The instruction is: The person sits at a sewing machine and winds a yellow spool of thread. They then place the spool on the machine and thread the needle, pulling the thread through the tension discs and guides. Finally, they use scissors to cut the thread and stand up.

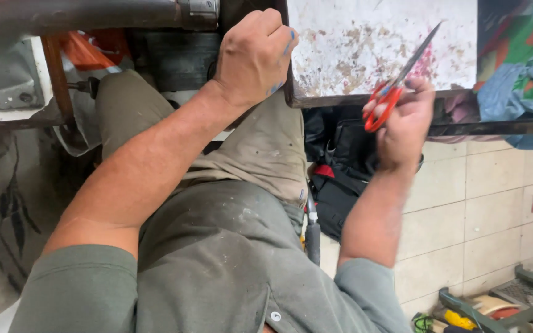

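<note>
My right hand (405, 120) grips a pair of scissors (397, 80) with red-orange handles. Its closed blades point up and to the right over a stained white panel (365, 37). My left hand (255, 57) curls over the dark metal edge of that panel's frame, at its left corner. Blue marks show on its fingers. I am seated, and my lap in khaki trousers (260, 145) lies below both forearms.
A black bag (337, 179) sits on the tiled floor (470, 209) under the panel. Crumpled coloured cloth (519, 68) lies at the upper right. Tools and a metal rack (501, 305) fill the lower right corner. A dark metal bar (81, 15) runs across the top left.
</note>
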